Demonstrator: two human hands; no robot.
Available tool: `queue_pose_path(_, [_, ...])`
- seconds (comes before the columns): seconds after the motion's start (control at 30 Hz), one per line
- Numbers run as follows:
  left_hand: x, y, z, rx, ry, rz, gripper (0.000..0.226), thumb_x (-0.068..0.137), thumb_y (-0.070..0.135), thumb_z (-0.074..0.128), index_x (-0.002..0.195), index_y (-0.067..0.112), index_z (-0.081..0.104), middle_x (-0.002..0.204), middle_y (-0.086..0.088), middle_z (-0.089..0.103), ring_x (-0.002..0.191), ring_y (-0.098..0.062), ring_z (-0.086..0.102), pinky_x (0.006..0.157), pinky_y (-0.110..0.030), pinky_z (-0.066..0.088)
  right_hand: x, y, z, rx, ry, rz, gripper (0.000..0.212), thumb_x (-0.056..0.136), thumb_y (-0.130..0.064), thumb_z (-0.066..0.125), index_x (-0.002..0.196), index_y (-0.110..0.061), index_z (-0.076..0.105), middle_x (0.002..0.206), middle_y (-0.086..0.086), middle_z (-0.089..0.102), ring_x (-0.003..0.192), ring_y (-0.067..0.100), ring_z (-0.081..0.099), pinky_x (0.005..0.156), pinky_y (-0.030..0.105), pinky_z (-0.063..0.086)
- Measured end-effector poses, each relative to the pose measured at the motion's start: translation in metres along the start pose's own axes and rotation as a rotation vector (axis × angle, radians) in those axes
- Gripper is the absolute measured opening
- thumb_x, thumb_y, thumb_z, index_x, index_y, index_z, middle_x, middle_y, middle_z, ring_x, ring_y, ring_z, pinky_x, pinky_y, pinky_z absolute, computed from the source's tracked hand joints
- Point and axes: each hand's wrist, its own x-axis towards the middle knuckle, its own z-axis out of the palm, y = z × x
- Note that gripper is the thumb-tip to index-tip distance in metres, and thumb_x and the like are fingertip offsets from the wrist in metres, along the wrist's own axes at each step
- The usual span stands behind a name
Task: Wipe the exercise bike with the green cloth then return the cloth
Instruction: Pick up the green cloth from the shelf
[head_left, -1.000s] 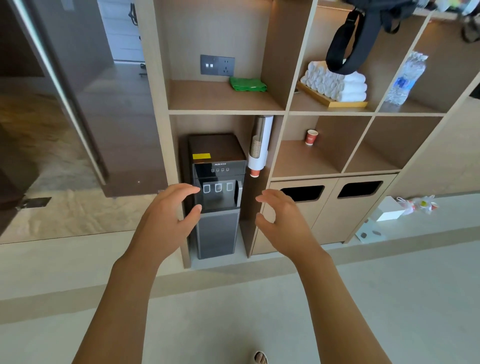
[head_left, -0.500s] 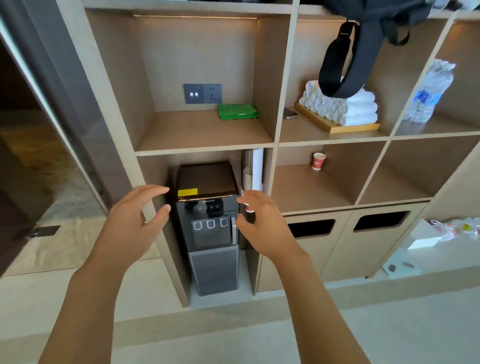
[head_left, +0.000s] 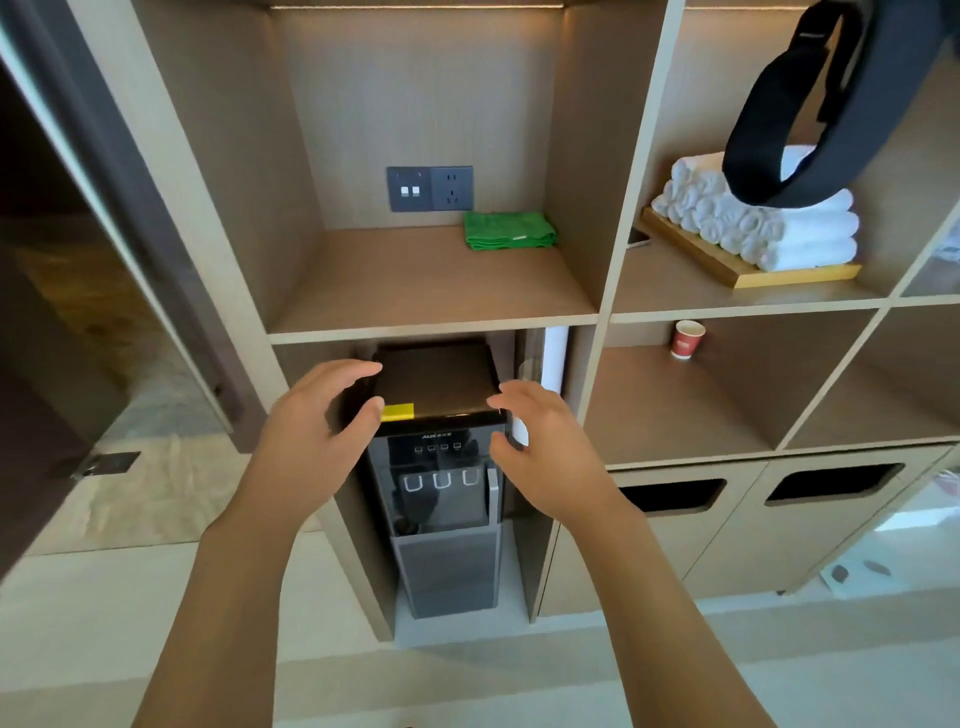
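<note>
A folded green cloth (head_left: 510, 230) lies at the back right of a wooden shelf compartment (head_left: 415, 291), just below a grey wall socket. My left hand (head_left: 317, 434) and my right hand (head_left: 540, 441) are raised in front of me, below that compartment, fingers relaxed and holding nothing. Both hands hover in front of a black water dispenser (head_left: 441, 467) one compartment lower. No exercise bike is in view.
Rolled white towels on a wooden tray (head_left: 748, 234) fill the compartment to the right, with a black bag strap (head_left: 779, 130) hanging over them. A red paper cup (head_left: 688, 339) stands one shelf lower. Two bin openings (head_left: 670, 496) sit below. A dark door (head_left: 78, 260) stands at the left.
The shelf unit has grown larger and closer in view. Both hands have risen toward the green cloth's compartment and stay empty.
</note>
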Motion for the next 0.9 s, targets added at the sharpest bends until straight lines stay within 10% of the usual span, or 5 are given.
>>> queue_pose_path(0.2, [0.082,-0.021,0.013,-0.055,-0.044,0.094,0.037,0.100,0.038,0.061,0.137,0.040,0.062,0.136,0.028,0.060,0.130,0.009,0.051,0.111,-0.028,0.042,0.062,-0.009,-0.005,-0.057,0.110,-0.014,0.041,0.103,-0.029,0.060,0.144,-0.033,0.059,0.155,-0.018,0.047,0.136,-0.008,0.036,0.095,-0.006,0.017])
queue_pose_path(0.43, [0.174,-0.039,0.017,-0.104,-0.137,0.179,0.039,0.098,0.037,0.063,0.137,0.041,0.063,0.142,0.026,0.057,0.135,0.003,0.050,0.119,-0.036,0.039,0.129,-0.019,-0.009,-0.096,0.189,0.030,0.036,0.099,-0.016,0.061,0.135,-0.019,0.065,0.144,-0.009,0.056,0.132,0.010,0.046,0.097,-0.004,0.024])
queue_pose_path(0.67, [0.234,-0.051,0.029,-0.112,-0.208,0.220,0.036,0.100,0.024,0.068,0.135,0.031,0.067,0.135,0.021,0.057,0.135,-0.008,0.051,0.118,-0.034,0.036,0.175,-0.009,-0.007,-0.156,0.195,0.075,0.037,0.097,-0.013,0.065,0.134,-0.012,0.067,0.145,0.000,0.058,0.125,0.023,0.052,0.101,0.035,0.049])
queue_pose_path(0.9, [0.294,-0.050,0.053,0.093,-0.351,0.274,0.046,0.102,0.038,0.063,0.148,0.036,0.054,0.154,0.012,0.048,0.147,-0.014,0.039,0.116,-0.037,0.032,0.250,0.013,-0.020,-0.239,0.131,0.054,0.046,0.095,-0.014,0.066,0.141,-0.004,0.062,0.147,0.009,0.056,0.131,0.031,0.051,0.110,0.043,0.045])
